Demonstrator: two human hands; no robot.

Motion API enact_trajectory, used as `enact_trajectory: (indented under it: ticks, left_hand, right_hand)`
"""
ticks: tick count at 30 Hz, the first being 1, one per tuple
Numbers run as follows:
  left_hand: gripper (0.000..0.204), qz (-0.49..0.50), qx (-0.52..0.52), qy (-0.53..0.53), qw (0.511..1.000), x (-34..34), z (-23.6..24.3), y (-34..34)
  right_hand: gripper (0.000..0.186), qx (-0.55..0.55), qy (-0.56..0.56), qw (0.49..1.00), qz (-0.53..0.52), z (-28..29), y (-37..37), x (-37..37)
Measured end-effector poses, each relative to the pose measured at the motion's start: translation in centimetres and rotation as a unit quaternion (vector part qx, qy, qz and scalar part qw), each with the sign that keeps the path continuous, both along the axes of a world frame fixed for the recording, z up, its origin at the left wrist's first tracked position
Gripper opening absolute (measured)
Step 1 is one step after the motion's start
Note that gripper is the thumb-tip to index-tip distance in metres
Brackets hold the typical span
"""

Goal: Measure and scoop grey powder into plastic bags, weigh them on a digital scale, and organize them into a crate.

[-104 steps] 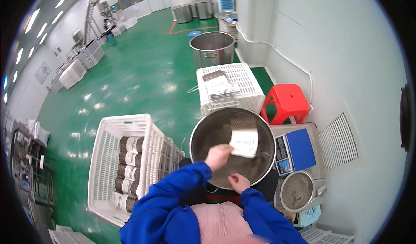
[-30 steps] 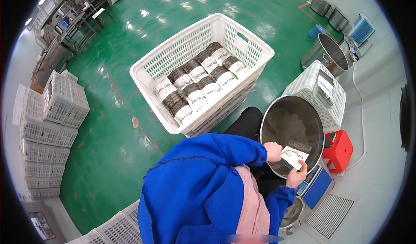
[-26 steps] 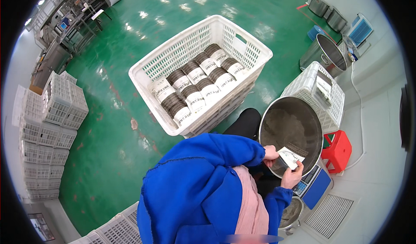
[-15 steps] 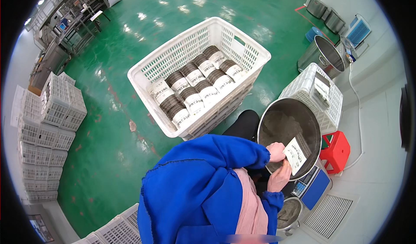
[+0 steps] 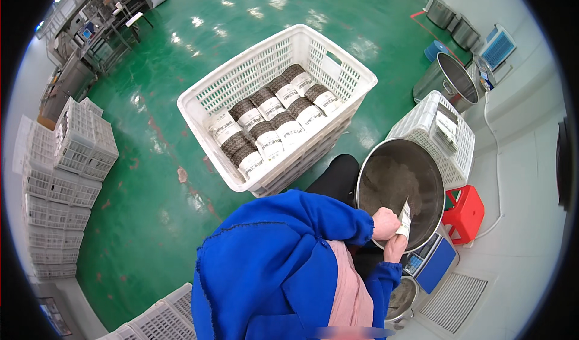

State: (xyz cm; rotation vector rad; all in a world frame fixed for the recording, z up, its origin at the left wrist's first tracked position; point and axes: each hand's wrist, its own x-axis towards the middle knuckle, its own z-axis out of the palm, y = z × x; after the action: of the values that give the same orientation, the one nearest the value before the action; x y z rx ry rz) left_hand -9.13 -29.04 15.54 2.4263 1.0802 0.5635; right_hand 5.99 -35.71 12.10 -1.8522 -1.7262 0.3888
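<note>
Both my hands are closed on a white paper pouch [image 5: 405, 219] over the near part of a large steel pot [image 5: 386, 183], which holds grey-brown powder. My left hand [image 5: 384, 222] grips at the pouch's left side, fingertips mostly hidden. My right hand [image 5: 395, 246] holds its lower end, just below the left one. The pouch stands tilted, nearly edge-on to me. Beside the pot are a blue-topped scale [image 5: 438, 267] and a small steel pot of powder [image 5: 398, 298].
A white crate [image 5: 194, 115] of packed pouches stands ahead. A crate [image 5: 416, 132] bearing flat pouches and a red stool [image 5: 467, 213] are at the right. Crate stacks [image 5: 63, 225] stand at left, machinery [image 5: 96, 32] and steel pots [image 5: 446, 74] farther off.
My head has turned left since 3.5 seconds ago. Over the last second the pouch has turned from face-up to nearly edge-on, and my hands have come closer together.
</note>
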Motion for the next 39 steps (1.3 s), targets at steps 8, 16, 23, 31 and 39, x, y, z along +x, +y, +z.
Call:
enact_trajectory:
  ticks: [8, 16, 23, 31, 39]
  left_hand:
    - [0.015, 0.009, -0.004, 0.027, 1.000, -0.4, -1.8, 0.1]
    - [0.015, -0.027, 0.098, -0.025, 0.994, 0.9, -2.3, -0.7]
    - [0.024, -0.001, -0.045, 0.015, 0.999, 0.2, -2.3, -1.8]
    - [0.020, -0.190, 0.066, -0.005, 0.980, 1.6, 1.4, -5.2]
    - [0.019, -0.224, 0.143, -0.018, 0.964, 0.9, 2.2, -8.9]
  right_hand:
    - [0.031, -0.072, 0.436, 0.897, -0.022, 1.6, -1.1, -1.2]
    - [0.029, -0.038, 0.143, 0.988, -0.050, 0.3, -1.1, -1.6]
    - [0.041, -0.029, 0.405, 0.900, -0.155, -0.4, -0.5, -1.3]
    - [0.042, -0.014, 0.482, 0.853, -0.200, 0.1, -0.5, -0.6]
    - [0.042, -0.002, 0.614, 0.774, -0.153, -1.3, 0.0, 1.8]
